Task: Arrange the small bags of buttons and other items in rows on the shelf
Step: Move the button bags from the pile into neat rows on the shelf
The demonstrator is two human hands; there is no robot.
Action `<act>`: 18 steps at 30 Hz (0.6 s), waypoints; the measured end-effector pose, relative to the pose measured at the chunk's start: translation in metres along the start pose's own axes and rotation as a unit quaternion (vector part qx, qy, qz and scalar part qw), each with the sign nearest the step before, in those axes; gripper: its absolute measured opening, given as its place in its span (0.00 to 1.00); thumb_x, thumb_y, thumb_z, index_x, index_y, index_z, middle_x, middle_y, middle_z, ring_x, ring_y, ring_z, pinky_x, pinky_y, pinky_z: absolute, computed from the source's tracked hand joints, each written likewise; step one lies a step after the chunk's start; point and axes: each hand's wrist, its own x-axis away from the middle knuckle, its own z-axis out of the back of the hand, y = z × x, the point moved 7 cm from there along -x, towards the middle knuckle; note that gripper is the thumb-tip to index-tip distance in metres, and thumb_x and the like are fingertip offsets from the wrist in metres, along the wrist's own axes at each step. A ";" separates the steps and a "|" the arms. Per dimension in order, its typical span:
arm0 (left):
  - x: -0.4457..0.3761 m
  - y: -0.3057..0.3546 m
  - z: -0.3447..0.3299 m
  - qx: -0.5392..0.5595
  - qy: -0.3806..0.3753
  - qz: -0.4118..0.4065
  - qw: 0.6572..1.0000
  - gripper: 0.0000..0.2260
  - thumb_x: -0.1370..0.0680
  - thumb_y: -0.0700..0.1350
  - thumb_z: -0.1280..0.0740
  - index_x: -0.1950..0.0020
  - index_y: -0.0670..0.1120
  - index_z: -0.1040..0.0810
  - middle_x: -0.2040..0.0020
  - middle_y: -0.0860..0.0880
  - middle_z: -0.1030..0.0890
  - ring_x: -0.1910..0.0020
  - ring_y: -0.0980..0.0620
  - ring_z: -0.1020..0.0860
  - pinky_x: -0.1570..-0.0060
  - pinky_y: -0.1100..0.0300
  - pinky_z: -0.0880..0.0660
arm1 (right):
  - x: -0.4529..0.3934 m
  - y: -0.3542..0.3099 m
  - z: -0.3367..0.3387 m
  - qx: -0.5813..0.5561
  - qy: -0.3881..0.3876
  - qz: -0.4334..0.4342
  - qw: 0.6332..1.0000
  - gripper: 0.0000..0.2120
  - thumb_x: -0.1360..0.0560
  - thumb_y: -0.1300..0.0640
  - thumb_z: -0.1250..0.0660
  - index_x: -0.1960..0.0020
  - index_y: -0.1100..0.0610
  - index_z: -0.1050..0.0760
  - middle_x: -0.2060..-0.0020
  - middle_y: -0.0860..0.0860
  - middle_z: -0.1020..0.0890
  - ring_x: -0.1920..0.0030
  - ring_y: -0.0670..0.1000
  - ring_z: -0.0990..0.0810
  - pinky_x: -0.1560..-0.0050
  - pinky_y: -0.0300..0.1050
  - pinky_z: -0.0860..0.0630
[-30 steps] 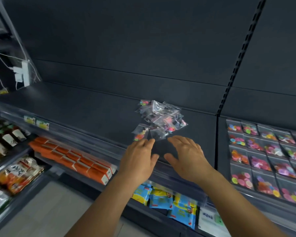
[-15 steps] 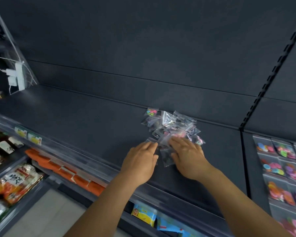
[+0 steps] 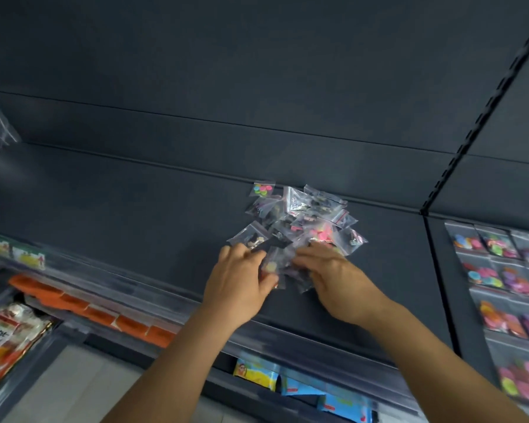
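Pile of small clear zip bags of buttons and trinkets [image 3: 303, 218] sits heaped on the dark grey metal shelf [image 3: 119, 209], near its back edge; too overlapped to count, well over ten. One bag of green and pink buttons [image 3: 262, 189] lies at the pile's far-left corner. Both my hands are at the near edge of the pile. My left hand [image 3: 240, 286] has fingers curled on a small clear bag [image 3: 272, 265] at the heap's front; my right hand [image 3: 338, 277] has fingers bent onto the bags beside it, though blur hides whether it pinches one. One section to the right, clear bags of coloured buttons [image 3: 501, 270] lie flat in neat rows, at least three across. Below: one row of orange packs [image 3: 98, 312], blue and yellow packets [image 3: 287, 383].
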 end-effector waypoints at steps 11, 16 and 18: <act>-0.002 -0.006 0.003 0.111 -0.035 0.040 0.992 0.12 0.25 0.52 0.32 0.45 0.48 0.23 0.46 0.47 0.26 0.46 0.47 0.27 0.52 0.56 0.28 | 0.001 0.045 0.011 0.014 0.102 -0.260 0.960 0.11 0.23 0.52 0.36 0.47 0.56 0.20 0.49 0.55 0.19 0.45 0.58 0.25 0.50 0.47 0.25; 0.001 -0.010 0.005 0.185 0.003 0.044 0.982 0.12 0.24 0.47 0.32 0.42 0.51 0.28 0.58 0.54 0.19 0.62 0.55 0.25 0.66 0.64 0.34 | 0.012 0.032 0.011 0.008 0.121 -0.255 0.959 0.04 0.26 0.56 0.32 0.54 0.54 0.18 0.53 0.51 0.19 0.54 0.52 0.22 0.57 0.40 0.29; 0.000 -0.017 0.008 0.226 0.025 0.053 0.972 0.16 0.24 0.47 0.31 0.38 0.50 0.30 0.61 0.54 0.18 0.60 0.57 0.23 0.65 0.66 0.33 | 0.019 0.033 0.013 0.010 0.133 -0.262 0.956 0.04 0.26 0.56 0.32 0.57 0.54 0.19 0.56 0.50 0.20 0.57 0.51 0.22 0.60 0.41 0.28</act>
